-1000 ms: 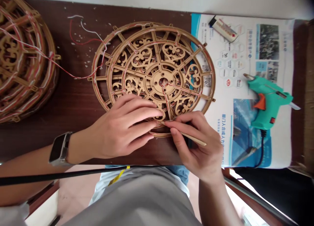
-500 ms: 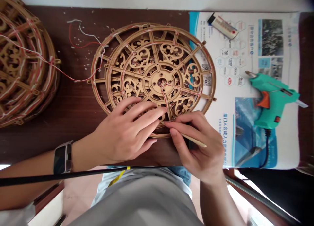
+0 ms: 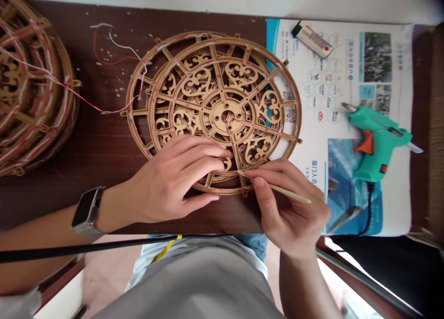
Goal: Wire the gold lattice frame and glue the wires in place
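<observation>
Tabletop (image 3: 104, 148) parts frame (image 3: 221, 112) from stack (image 3: 29, 119); left hand (image 3: 171, 180) loosely spread over frame's edge, right hand (image 3: 294, 212) pinching stick (image 3: 291, 194).

Dark brown tabletop (image 3: 104, 157). Centre: gold openwork ring frames (image 3: 219, 110), edge over printed sheet (image 3: 398, 189) at 3 o'clock. Stacked wired rings (image 3: 26, 118) at 9 o'clock; white scraps (image 3: 121, 89) near 11.

A layered, gold-brown openwork wheel frame (image 3: 218, 110) is lying flat on the dark bench (image 3: 104, 162), scrollwork and spokes ringing its hub. Red and white wires (image 3: 104, 112) are running along it and trailing off its left side. A slim wooden stick (image 3: 289, 193) is slanting across its near rim.
</observation>
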### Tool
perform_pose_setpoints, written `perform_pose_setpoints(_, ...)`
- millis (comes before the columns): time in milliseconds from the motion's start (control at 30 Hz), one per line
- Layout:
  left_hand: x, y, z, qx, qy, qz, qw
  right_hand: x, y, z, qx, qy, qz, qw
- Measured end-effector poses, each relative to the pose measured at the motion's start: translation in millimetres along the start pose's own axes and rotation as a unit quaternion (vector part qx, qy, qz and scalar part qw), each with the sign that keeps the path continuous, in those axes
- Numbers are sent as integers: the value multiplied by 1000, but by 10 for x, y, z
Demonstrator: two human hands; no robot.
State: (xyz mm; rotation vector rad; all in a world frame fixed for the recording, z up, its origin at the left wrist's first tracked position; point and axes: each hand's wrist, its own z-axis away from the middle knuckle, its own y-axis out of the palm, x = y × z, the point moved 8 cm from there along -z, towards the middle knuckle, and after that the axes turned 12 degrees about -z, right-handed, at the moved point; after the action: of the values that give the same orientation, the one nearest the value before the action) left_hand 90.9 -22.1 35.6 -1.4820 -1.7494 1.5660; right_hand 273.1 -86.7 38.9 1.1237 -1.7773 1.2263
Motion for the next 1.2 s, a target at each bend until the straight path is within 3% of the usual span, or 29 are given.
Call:
perform_pose_setpoints(300,73,-161,-14,-57,-84,55,993,7,8,-5,2,-13,-1,1000)
perform_pose_setpoints(1200,86,-139,1,-66,-63,38,995,139,242,-76,39,-38,-9,998)
